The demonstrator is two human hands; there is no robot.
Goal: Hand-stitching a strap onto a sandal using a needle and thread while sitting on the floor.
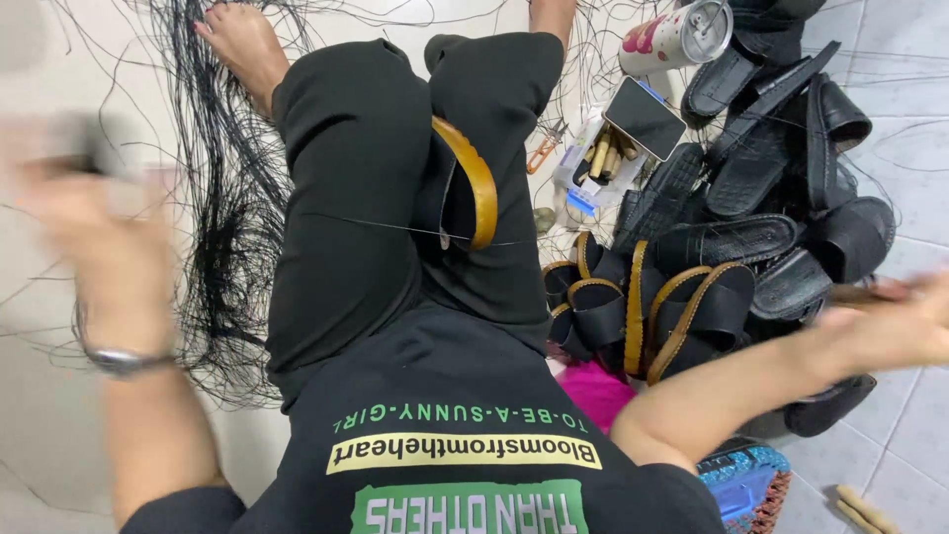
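Note:
A brown-edged black sandal sole (465,188) is clamped upright between my black-trousered knees. A thin black thread (376,223) runs sideways through it across my thigh. My left hand (84,222) is far out to the left, blurred by motion, with a watch on its wrist; its fingers look closed, seemingly pulling the thread. My right hand (895,321) is stretched far right over the sandal pile, also blurred, fingers pinched on what seems to be the thread's other end.
A heap of black sandals and straps (771,168) lies at the right, with brown-edged soles (643,307) nearer me. A can (677,38), a phone (645,117), small snips (546,146) and a tangle of black thread (222,227) lie on the tiled floor.

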